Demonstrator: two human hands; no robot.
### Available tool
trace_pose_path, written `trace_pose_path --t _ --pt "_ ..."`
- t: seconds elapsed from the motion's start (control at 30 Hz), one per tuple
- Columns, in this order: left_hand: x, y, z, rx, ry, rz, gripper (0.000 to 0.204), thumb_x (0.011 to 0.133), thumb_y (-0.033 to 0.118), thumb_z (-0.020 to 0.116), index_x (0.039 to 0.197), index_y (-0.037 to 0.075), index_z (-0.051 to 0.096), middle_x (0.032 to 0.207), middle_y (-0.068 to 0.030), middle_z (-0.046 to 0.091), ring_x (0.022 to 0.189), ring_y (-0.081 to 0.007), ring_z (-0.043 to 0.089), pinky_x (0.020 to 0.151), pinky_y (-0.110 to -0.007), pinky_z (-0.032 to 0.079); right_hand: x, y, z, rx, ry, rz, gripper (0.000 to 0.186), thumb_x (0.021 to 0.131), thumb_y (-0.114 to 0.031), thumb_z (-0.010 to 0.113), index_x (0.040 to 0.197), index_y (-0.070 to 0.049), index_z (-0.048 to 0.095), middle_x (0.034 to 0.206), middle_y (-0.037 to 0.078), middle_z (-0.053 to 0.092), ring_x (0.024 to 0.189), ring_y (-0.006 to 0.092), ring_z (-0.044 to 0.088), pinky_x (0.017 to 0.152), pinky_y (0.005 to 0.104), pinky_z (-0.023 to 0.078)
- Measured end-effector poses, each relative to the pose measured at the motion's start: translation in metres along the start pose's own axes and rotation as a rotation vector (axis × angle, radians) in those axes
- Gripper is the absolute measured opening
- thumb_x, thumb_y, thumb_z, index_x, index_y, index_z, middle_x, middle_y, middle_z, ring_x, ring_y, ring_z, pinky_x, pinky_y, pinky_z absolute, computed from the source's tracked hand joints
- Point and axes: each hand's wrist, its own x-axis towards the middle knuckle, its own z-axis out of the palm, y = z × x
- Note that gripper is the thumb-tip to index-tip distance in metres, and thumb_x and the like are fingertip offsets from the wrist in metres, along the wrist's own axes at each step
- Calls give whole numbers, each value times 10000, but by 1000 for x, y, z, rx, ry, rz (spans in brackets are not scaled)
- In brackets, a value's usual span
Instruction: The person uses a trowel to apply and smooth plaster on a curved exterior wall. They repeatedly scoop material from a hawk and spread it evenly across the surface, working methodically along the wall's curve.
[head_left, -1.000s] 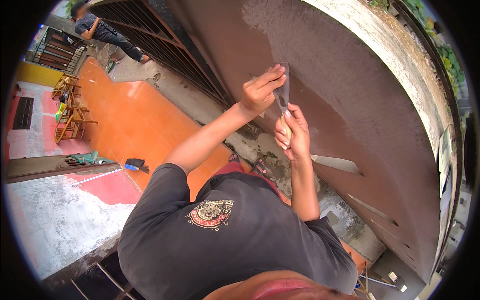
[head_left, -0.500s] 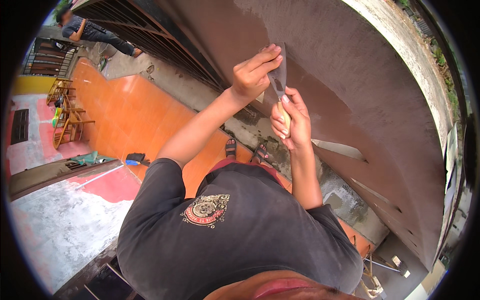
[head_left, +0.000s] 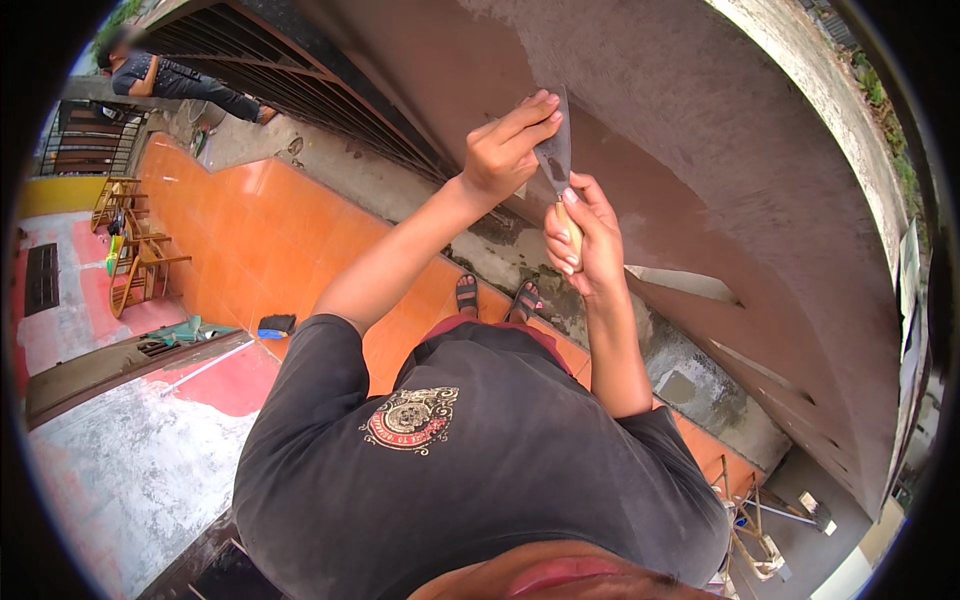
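A putty knife (head_left: 557, 160) with a triangular metal blade and a pale wooden handle is held up in front of a brown wall (head_left: 650, 215). My right hand (head_left: 592, 236) wraps its fingers round the handle, the thumb lying near the base of the blade. At the blade, my left hand (head_left: 508, 148) has its index and middle fingers stretched across the metal, gripping it near the broad end; its thumb is mostly hidden. A dark smear shows on the lower blade. The wall surface beside the blade carries an uneven greyish-brown patch (head_left: 640, 90).
Orange floor tiles (head_left: 225, 215) border a concrete strip under my sandalled feet. Wooden chairs (head_left: 143, 265) stand at the far left. A dark metal grille (head_left: 300, 80) adjoins the wall. A person (head_left: 165, 78) is at the far upper left. A brush (head_left: 815, 513) lies at lower right.
The surroundings have shifted slightly in view as my head moved. Both hands keep nearly the same hold on the putty knife.
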Motion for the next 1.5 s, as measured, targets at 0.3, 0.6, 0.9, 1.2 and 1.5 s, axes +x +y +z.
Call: trace_pose_path --t 0.3,0.6,0.9,1.2,1.5 --pt "9 -7 -4 -4 37 -6 324 743 -180 678 1008 -19 771 1128 -130 761 1093 -302 745 975 -387 630 8 0 10 42 -7 -11 229 1099 -209 517 1309 -121 491 653 51 487 400 67 360 331 217 271" --pt "15 -6 -13 25 -18 -75 389 675 -228 653 998 -43 769 1122 -150 761 1109 -305 741 992 -382 623 10 2 11 82 -83 -22 218 1119 -204 434 1316 -157 516 659 55 442 375 69 316 309 209 280" --pt "13 -5 -14 -35 -25 21 406 682 -235 617 999 -36 774 1117 -158 762 1108 -320 740 1000 -401 620 6 11 7 138 -40 -22 216 1117 -201 436 1311 -180 531 654 62 440 372 74 310 308 211 280" --pt "10 -6 -9 -16 -65 12 322 721 -216 663 972 -45 771 1093 -147 768 1079 -307 751 974 -392 632 2 12 7 146 -29 -20 198 1110 -205 479 1298 -153 518 644 47 471 390 67 339 328 215 283" --pt "6 -2 -6 -14 -21 47 364 695 -187 659 1004 -32 772 1126 -154 760 1096 -320 743 966 -401 630 4 7 1 122 -51 -14 194 1102 -208 502 1286 -148 521 646 55 473 381 62 330 315 215 257"
